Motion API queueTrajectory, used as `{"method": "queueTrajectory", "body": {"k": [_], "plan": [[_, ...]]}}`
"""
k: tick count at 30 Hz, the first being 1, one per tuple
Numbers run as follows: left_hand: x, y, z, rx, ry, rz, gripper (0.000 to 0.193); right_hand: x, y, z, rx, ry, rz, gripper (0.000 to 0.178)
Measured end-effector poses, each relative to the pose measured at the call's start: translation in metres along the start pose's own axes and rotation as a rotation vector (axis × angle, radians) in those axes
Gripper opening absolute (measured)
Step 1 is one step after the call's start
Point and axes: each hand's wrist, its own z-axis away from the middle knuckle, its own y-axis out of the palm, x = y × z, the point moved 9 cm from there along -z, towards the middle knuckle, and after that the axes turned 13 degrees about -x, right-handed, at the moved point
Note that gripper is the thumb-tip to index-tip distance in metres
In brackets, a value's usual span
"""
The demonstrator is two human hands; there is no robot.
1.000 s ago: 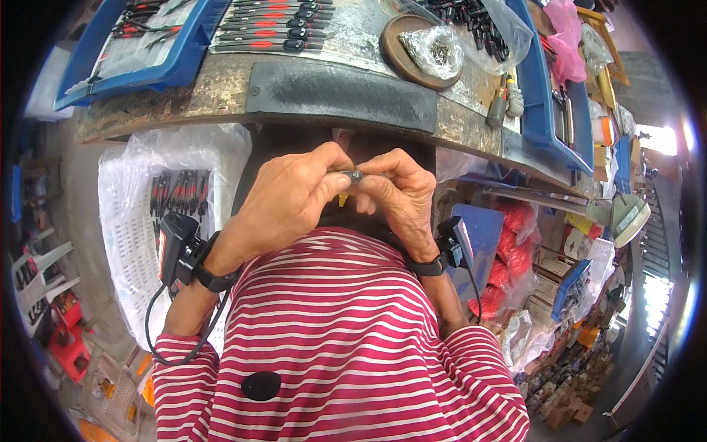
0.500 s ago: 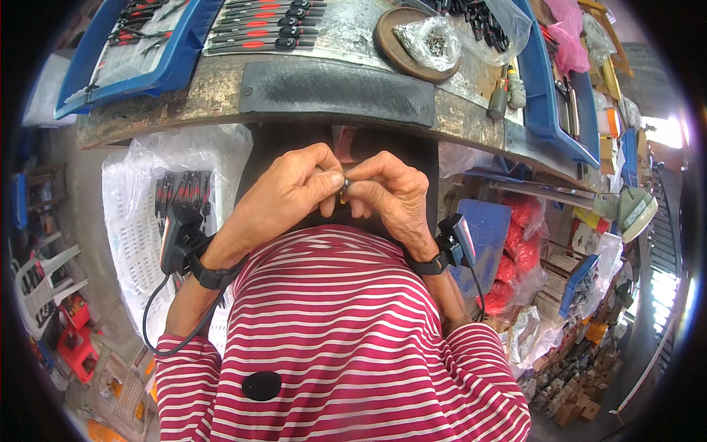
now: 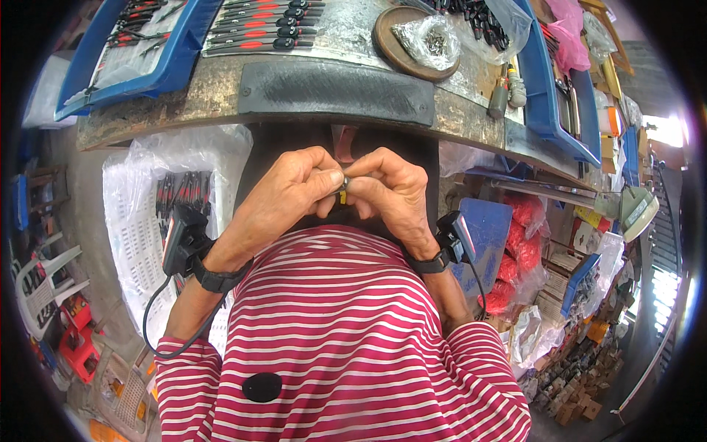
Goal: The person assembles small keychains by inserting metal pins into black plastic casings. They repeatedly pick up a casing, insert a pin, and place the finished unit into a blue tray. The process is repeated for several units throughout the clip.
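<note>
Left hand, right hand: curled, pinching small dark piece
Worn wooden bench: blue plastic trays
Floor: red plastic stool

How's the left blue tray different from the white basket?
The blue tray sits on the workbench; the white basket is lower down. The tray's visible wall looks solid, while the basket has rows of slots. Both hold slim black-and-red tools.
</note>
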Motion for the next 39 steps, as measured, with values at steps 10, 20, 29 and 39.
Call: {"method": "queueTrajectory", "body": {"k": [10,20,29,39], "plan": [[0.009,0.008,0.002,0.076,-0.077,0.183,0.025,-0.007,-0.002,0.000,-0.018,0.029,-0.091,0.012],[0.013,0.008,0.001,0.096,-0.166,0.228,0.023,-0.009,-0.001,-0.005,0.040,0.029,-0.079,0.010],[0.010,0.006,-0.003,0.053,-0.125,0.228,0.023,-0.008,-0.005,-0.007,0.003,-0.015,-0.030,0.009],[-0.006,0.014,-0.017,-0.009,0.013,0.213,0.014,0.009,-0.017,-0.021,-0.020,-0.030,-0.063,0.012]]}}
